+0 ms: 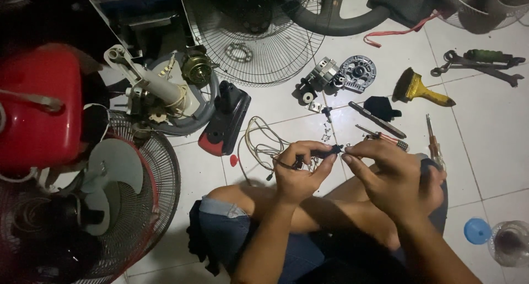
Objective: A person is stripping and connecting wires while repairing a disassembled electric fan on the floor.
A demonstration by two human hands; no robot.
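Left hand [297, 174] pinches a small black part [330, 149] between thumb and forefinger, with a dark wire [284, 164] trailing from it back under the palm. Right hand [394, 176] meets it from the other side, fingertips [348, 150] pressed together on the part's far end, so the piece sits between both hands, above the raised knees and over the white tile floor [485, 152]. What exactly the fingertips do to the part is too small to tell.

Judging from the grip, the work goes best with the left hand as a steady anchor, wrist braced on the knee, while the right does the fine motion. Keeping the wire slack would spare the joint from strain. Tiny screws [325, 132] lie on the floor just ahead, so any piece that comes loose should go beside them rather than roll off.

Counted: two hands, one black part and one dark wire. A coil of pale cable [259, 141] lies just left of the hands. Two screwdrivers [383, 136] rest near the right hand, one with a red handle further right. One yellow brush [421, 88], two wrenches [479, 63], one motor [325, 74] with one round grey cover [358, 73] beside it, and three fan grilles [259, 36] show. One blue cap [476, 230] sits by one glass jar [509, 242].
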